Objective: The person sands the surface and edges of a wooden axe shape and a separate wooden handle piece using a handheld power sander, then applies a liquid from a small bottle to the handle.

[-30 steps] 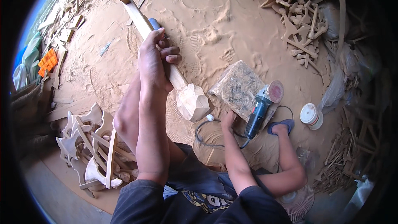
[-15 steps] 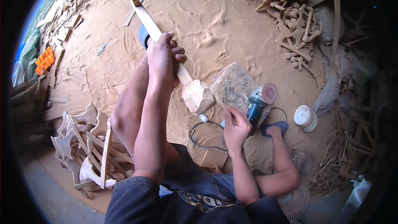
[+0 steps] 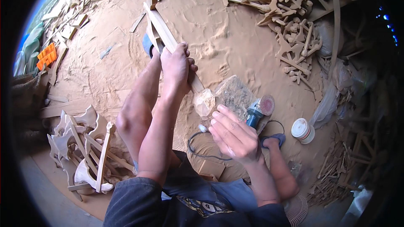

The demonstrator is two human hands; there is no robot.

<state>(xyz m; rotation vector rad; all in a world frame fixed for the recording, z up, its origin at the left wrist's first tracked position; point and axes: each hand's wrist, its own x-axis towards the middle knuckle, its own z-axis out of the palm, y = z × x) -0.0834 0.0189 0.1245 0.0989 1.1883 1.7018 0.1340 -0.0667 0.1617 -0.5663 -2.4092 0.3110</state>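
Note:
My left hand is wrapped round the long pale wooden handle of a rough ladle blank. The handle slants up to the far left and has a small hooked end. At its near end sits a chunky, faceted wooden head. My right hand is open, fingers stretched out side by side, with the fingertips close to that head; whether they touch it I cannot tell. Just beyond my right hand an angle grinder with a round reddish disc rests against a dusty block.
Sawdust covers the ground. Carved wooden pieces are heaped at the far right, and more wooden pieces at the near left. A white tub stands right of the grinder. A black cord loops near my legs.
My right hand has opened from a pinch and risen toward the ladle blank's head. My left hand has shifted slightly right, and the blank has turned in its grip.

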